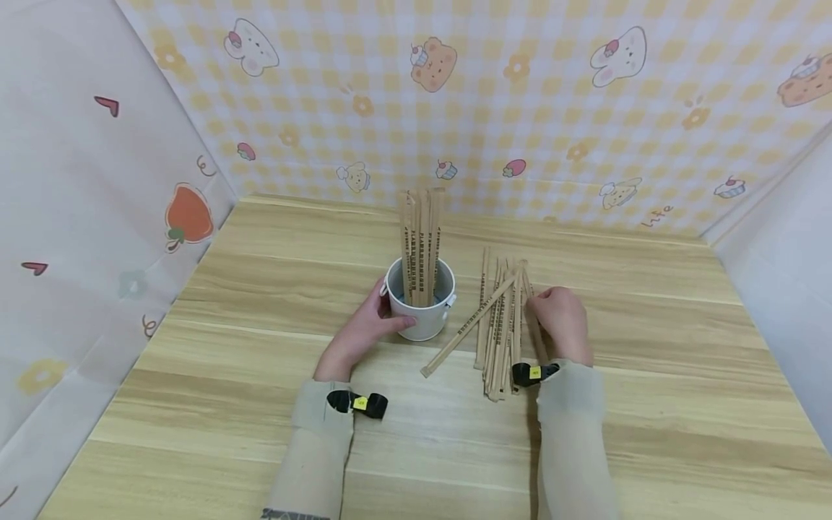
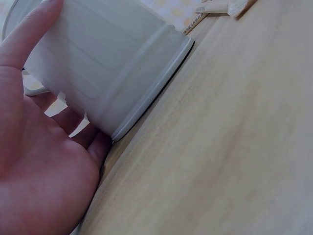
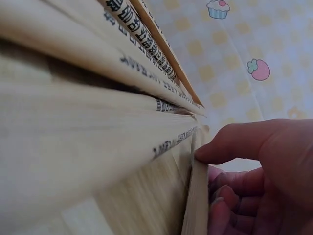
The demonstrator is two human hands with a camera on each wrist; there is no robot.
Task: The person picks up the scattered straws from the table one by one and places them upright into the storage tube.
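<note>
A small white metal bucket (image 1: 424,325) stands upright on the table with several paper-wrapped straws (image 1: 421,249) upright inside it. My left hand (image 1: 365,326) holds the bucket from its left side, thumb across the front; in the left wrist view the fingers (image 2: 54,112) curve around behind the bucket wall (image 2: 107,63). To the right lies a loose pile of brown paper-wrapped straws (image 1: 500,325) with dark print. At the pile's right edge my right hand (image 1: 562,318) pinches one wrapped straw (image 3: 197,196) between thumb and fingers, its upper end against the others.
One wrapped straw (image 1: 464,328) slants from the pile's top toward the bucket's front. The wood-grain table (image 1: 247,375) meets a yellow checked backdrop (image 1: 481,130) behind and a white patterned sheet (image 1: 97,217) on the left.
</note>
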